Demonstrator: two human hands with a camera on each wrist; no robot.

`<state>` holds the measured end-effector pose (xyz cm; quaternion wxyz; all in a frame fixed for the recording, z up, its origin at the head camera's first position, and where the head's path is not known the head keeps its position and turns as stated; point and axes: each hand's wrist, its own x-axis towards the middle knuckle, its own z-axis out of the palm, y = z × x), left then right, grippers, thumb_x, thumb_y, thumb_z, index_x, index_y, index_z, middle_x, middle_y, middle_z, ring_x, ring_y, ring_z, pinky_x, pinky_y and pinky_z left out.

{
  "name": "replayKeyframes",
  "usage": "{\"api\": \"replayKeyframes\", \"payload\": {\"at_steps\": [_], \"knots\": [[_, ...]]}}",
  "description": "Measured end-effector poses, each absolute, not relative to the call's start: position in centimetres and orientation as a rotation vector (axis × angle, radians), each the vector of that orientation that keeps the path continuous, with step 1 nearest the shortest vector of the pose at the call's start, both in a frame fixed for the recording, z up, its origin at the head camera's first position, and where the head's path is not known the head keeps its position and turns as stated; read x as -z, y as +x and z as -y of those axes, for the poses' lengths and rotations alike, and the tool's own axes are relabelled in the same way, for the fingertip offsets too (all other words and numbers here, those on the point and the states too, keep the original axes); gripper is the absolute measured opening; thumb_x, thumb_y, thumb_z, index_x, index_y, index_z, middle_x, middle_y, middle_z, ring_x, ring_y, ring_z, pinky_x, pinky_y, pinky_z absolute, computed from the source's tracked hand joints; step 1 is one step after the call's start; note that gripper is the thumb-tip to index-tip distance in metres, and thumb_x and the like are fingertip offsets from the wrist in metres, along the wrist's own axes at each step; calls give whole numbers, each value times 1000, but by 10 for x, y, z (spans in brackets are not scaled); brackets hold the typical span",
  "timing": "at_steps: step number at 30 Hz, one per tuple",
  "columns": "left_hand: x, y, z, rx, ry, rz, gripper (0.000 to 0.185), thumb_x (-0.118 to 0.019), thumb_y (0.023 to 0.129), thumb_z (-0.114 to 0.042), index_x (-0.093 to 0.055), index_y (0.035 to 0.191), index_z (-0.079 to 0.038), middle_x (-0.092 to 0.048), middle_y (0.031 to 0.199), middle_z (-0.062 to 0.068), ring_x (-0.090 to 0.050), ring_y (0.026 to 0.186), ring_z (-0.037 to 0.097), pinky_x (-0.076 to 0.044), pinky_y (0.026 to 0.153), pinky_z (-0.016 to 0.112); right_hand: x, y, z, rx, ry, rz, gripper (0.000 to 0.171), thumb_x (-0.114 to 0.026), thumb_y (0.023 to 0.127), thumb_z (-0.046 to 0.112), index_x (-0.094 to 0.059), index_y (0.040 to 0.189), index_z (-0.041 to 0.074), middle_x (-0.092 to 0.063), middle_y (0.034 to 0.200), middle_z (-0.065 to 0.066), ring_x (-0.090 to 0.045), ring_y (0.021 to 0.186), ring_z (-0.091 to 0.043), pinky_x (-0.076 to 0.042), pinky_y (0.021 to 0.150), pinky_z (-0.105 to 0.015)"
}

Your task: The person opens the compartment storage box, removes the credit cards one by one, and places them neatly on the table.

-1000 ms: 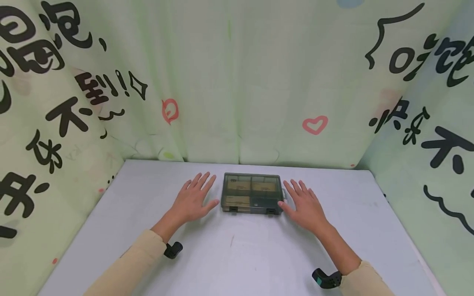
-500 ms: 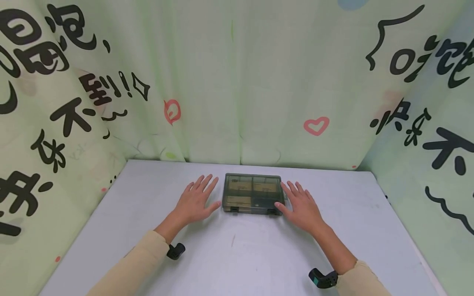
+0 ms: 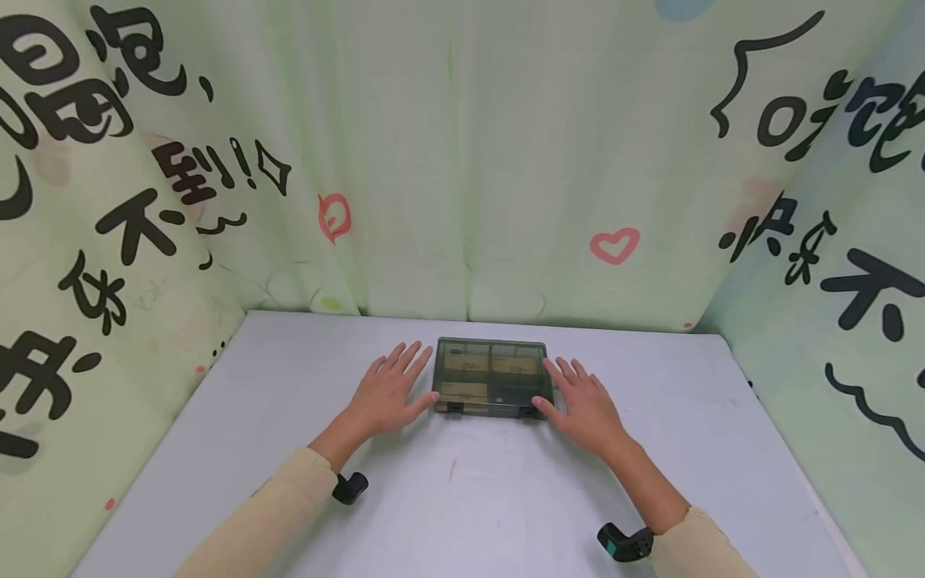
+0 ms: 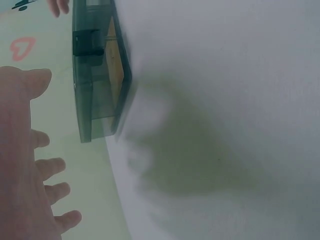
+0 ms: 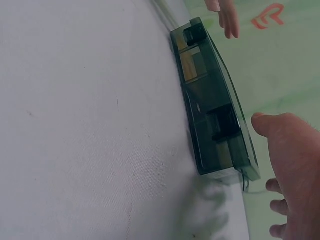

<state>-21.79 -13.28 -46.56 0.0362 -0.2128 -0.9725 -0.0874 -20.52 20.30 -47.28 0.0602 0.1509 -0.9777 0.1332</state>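
A flat, see-through dark green plastic compartment box [image 3: 491,401] lies with its lid down near the back of the table. Tan pieces show through its lid, and two black latches sit on its front side, one of them the right latch [image 5: 223,121]. To the left of the box is my left hand [image 3: 386,397], fingers spread and straight, thumb close to the box's left edge. My right hand [image 3: 587,411] hovers at the right end, its thumb over the front right corner. Whether either thumb touches the box, I cannot tell. Neither hand grips anything.
The white table [image 3: 462,498] has its back edge just behind the box. Pale green curtains [image 3: 462,160] with black lettering and red drawings hang behind and on both sides. A black wrist device [image 3: 625,543] is on each forearm.
Both hands have drifted inward: the left moves right toward the box, and the right moves left so its thumb overlaps the box's corner more. The box stays in place.
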Motion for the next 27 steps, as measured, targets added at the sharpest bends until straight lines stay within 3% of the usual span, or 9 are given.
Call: {"api": "replayKeyframes", "payload": {"at_steps": [27], "knots": [[477, -223, 109, 282, -636, 3068, 77, -39, 95, -63, -20, 156, -20, -23, 161, 6, -22, 149, 30, -26, 117, 54, 483, -207, -199, -485, 454, 2990, 73, -57, 94, 46, -33, 151, 7, -33, 154, -24, -28, 143, -45, -27, 112, -64]]}}
